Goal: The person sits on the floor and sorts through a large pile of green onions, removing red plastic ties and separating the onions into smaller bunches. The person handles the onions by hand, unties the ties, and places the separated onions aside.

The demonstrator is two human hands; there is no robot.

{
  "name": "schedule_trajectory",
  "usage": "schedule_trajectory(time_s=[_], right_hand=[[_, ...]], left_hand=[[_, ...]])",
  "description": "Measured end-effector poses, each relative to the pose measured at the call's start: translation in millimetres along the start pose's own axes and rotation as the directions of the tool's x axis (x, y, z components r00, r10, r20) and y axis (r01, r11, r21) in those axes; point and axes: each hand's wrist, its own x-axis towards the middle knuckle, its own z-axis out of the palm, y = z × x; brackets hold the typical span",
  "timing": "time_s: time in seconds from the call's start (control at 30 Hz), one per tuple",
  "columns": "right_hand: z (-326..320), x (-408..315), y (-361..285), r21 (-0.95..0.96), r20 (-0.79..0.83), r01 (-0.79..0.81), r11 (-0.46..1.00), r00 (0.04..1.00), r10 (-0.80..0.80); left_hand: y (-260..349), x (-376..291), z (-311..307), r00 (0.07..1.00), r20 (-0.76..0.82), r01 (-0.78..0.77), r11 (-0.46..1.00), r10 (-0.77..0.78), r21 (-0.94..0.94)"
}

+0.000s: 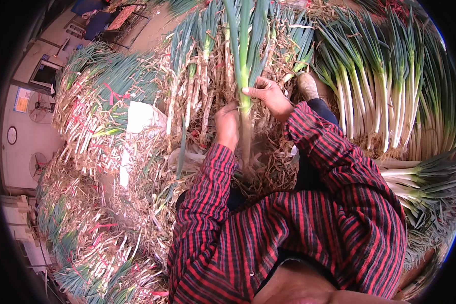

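Note:
Upright in front of me stands a Welsh onion [244,76], its green leaves pointing away and its brown, soil-streaked lower stalk blurred. My right hand [271,97] pinches it with thumb and fingers where the leaves join the stalk. Just below, on the other side, my left hand [227,123] is curled against the same stalk, its fingertips partly hidden behind it. Beneath both hands lies a heap of dry brown husks [269,171]. Directly beyond are untrimmed Welsh onions [203,83] with dry outer leaves and roots.
To the right lie cleaned Welsh onions [380,91] with white stalks, and another bunch [406,174] lies crosswise nearer me. Bundles with red ties [102,91] are piled at left, beside a white sack [144,117]. My shoe [307,86] rests beyond my right forearm. Fans [41,107] stand by the wall.

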Motion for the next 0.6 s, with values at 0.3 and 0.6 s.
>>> schedule_trajectory(time_s=[0.3,0.6], right_hand=[[5.9,2.5,2.2,-0.004,-0.092,-0.038,0.999,0.995,0.037],[2.3,0.4,1.9,-0.18,0.022,-0.058,0.982,0.998,0.063]], left_hand=[[-7.0,-5.2,14.8,0.989,-0.089,-0.069,0.888,0.122,0.455],[-15.2,-3.1,-4.6,1.0,-0.016,0.023,0.999,-0.024,-0.049]])
